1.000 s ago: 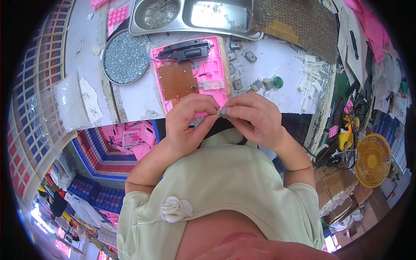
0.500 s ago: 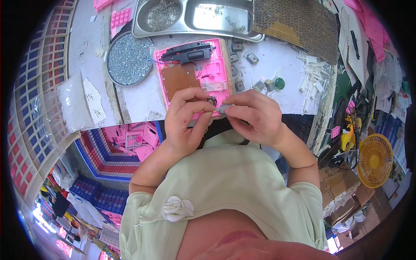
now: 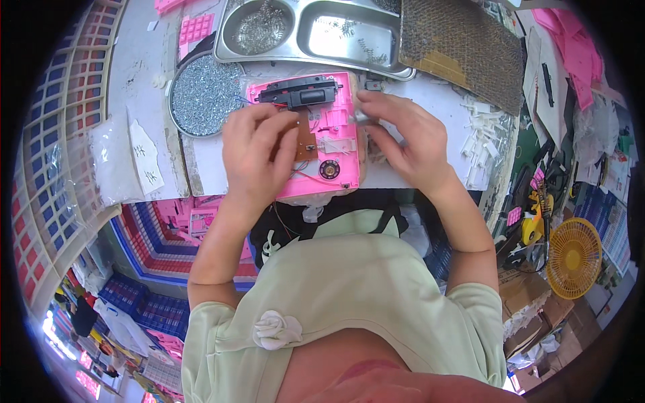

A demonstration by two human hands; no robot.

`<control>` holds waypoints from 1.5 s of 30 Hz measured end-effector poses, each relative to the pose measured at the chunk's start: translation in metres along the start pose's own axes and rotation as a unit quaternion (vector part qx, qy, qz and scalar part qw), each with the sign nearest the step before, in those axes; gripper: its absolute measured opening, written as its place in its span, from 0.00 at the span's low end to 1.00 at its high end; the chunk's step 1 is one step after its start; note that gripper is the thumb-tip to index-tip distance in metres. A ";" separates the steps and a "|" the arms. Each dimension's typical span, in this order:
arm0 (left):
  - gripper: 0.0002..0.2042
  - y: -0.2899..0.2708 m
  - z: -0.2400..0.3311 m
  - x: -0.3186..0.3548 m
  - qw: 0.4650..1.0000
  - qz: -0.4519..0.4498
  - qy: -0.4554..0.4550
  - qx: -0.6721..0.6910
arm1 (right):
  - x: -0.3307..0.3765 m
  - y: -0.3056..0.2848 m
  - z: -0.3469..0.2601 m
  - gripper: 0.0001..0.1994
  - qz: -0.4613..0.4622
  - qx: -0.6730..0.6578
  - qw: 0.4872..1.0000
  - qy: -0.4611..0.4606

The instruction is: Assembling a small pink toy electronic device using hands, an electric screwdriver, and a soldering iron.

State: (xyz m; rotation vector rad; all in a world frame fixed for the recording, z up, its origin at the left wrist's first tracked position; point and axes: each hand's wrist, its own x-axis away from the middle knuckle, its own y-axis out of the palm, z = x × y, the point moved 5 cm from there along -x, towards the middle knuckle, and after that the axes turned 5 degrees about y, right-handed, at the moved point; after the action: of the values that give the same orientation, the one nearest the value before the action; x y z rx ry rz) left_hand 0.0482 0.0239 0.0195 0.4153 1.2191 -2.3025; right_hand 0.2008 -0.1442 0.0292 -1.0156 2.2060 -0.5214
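A pink plastic housing (image 3: 344, 151) lies before me, holding a brown circuit board (image 3: 308, 131), a long black plastic module (image 3: 301, 94) and thin wires. In its near right part sits a small round black speaker-like disc (image 3: 329, 169). My left hand (image 3: 259, 144) is over the housing's left side, fingers loosely bent above the board, no held thing showing. My right hand (image 3: 410, 134) is at the housing's right edge, thumb and fingers closed on a small grey piece (image 3: 360, 117), blurred and partly covered.
Beyond the housing stand a round tray of small screws (image 3: 207, 94) and a steel tray (image 3: 316, 62) with springs. A brown corrugated board (image 3: 463, 54) lies at the back right, near white plastic parts (image 3: 480, 131). Left is a plastic basket (image 3: 60, 101); below, a crate with pink parts (image 3: 168, 252).
The round disc, earlier at my left fingertips, now lies in the housing. My left hand has moved left, and my right hand up and right with the grey piece.
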 end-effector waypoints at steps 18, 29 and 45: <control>0.19 -0.023 -0.029 0.000 0.986 -0.064 -0.026 -0.153 | -0.016 0.028 0.002 0.12 -0.107 0.072 0.989 0.074; 0.07 -0.018 -0.008 0.018 0.994 -0.026 -0.015 -0.108 | -0.020 0.028 0.010 0.14 -0.165 0.072 0.975 0.134; 0.11 -0.024 -0.008 0.022 0.997 0.030 0.017 -0.065 | -0.048 0.079 -0.043 0.11 -0.097 0.108 0.980 -0.136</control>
State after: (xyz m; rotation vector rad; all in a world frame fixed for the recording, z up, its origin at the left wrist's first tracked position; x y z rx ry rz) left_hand 0.0167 0.0357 0.0215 0.4387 1.3463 -2.1597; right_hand 0.1536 -0.0538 0.0321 -1.1195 1.7802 -0.6523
